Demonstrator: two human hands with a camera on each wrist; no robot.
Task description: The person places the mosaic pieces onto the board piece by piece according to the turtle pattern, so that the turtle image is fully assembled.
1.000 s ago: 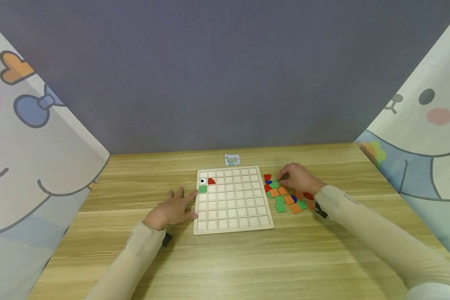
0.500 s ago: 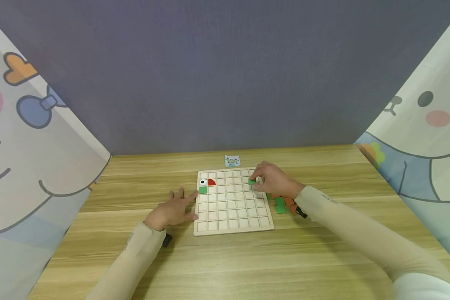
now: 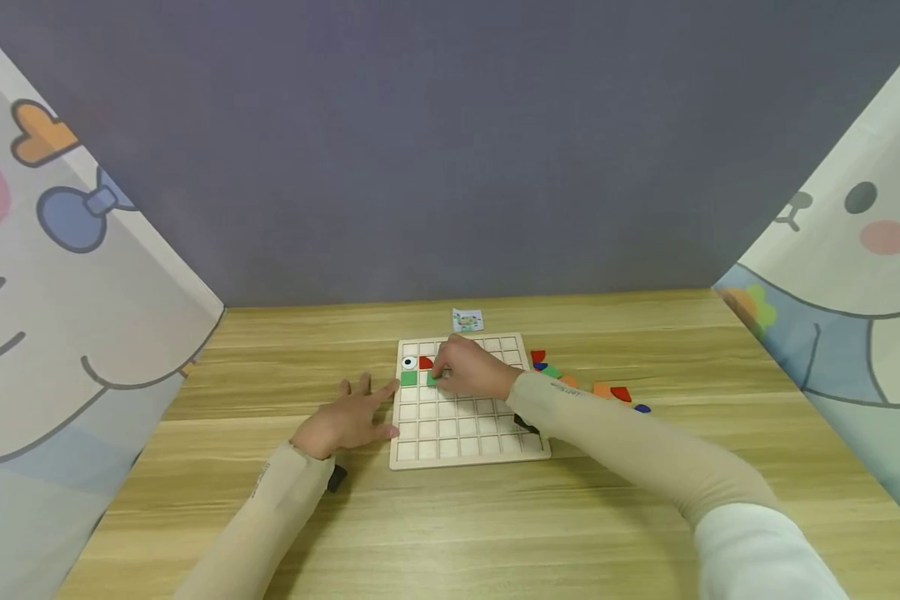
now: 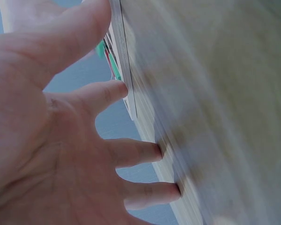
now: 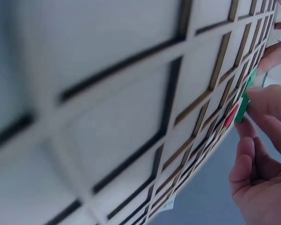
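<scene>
A pale wooden grid board (image 3: 429,461) lies on the table. My left hand (image 3: 345,422) is spread flat beside it, thumb and index fingertip right at its left edge, the other fingertips on the table in the left wrist view. My right hand (image 3: 471,367) pinches a green tile (image 5: 242,109) between thumb and fingers, close over the second column of the board. In the grid's left part sit a round eye tile (image 3: 409,362), a red quarter-circle tile (image 3: 425,363) and, under the eye, a green square tile (image 3: 408,378).
To the right of the board lie loose tiles, among them a red tile (image 3: 621,394), a blue tile (image 3: 642,408) and an orange tile (image 3: 602,389); the right forearm hides part of the pile. A small picture card (image 3: 468,320) lies behind the board. Beyond the table stands a grey partition (image 3: 465,167).
My right hand has picked a green tile from the pile and carried it left across the board, beside the green square. My left hand has stayed at the board's edge.
</scene>
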